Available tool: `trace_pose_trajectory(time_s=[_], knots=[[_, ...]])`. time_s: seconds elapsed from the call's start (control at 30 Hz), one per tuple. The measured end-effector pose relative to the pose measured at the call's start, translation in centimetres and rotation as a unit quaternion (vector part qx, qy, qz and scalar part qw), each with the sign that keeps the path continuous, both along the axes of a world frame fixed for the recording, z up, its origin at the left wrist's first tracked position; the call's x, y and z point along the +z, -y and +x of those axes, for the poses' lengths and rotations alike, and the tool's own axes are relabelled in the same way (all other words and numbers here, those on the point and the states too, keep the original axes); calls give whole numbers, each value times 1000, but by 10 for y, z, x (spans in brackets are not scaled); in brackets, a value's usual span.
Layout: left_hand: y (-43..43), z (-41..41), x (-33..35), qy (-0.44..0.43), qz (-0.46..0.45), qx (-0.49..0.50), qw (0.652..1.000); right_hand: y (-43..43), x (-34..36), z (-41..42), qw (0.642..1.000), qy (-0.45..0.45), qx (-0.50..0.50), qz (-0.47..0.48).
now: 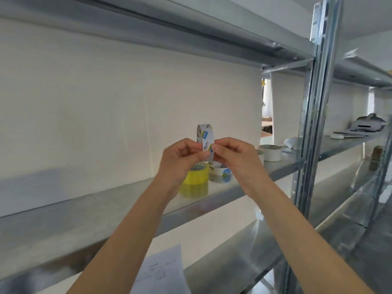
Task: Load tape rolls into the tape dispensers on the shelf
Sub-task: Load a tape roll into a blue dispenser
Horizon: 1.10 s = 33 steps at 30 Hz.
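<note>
We've got the tape roll up in the air in front of us, edge-on, above the front of the metal shelf and touching nothing but our fingers. Left hand and right hand both have fingers curled in, thumb + fingertips pinching the roll's lower part from either side, approx. where the printed wrapper band crosses it. It looks like we're hunting for the free end or picking at the wrapper, but that's a guess: the pinch spot is too small to read. Main risk is that both grips sit low on one small patch, so the top of the roll hangs free. If one pinch slips while the other pulls, the roll can swing or pop out and drop onto the yellow tape roll and the white tape roll right below, or bounce off the shelf edge down to the lower level where a paper sheet lies. Second risk: peeling w/ too much force tears the end at an angle or sticks it back to itself, and then it won't feed cleanly. Third: the adhesive may cling to our fingertips and make the release messy. Also, no dispenser shows anywhere in view, so once the end is free we'd have to look away to find one, and a loose end could catch on the white cup further right.
</note>
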State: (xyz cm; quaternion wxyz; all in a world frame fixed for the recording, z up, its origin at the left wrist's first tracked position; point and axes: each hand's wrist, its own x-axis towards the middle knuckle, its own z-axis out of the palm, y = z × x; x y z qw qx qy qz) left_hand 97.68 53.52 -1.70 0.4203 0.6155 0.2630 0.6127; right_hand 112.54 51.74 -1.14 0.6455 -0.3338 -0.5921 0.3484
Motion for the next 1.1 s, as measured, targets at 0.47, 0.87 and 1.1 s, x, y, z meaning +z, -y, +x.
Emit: trace_pose_trajectory(time_s=[0.47, 0.87, 1.1], knots=[[-15, -10, -1, 12, -9, 101, 995, -52, 0, -10, 992, -7, 125, -14], [-15, -36, -5, 54, -55, 138, 987, -74, -34, -19, 847, 523, -81, -54], [-14, -42, -5, 43, -56, 157, 985, -78, -30, -17, 936, 341, -80, -46]])
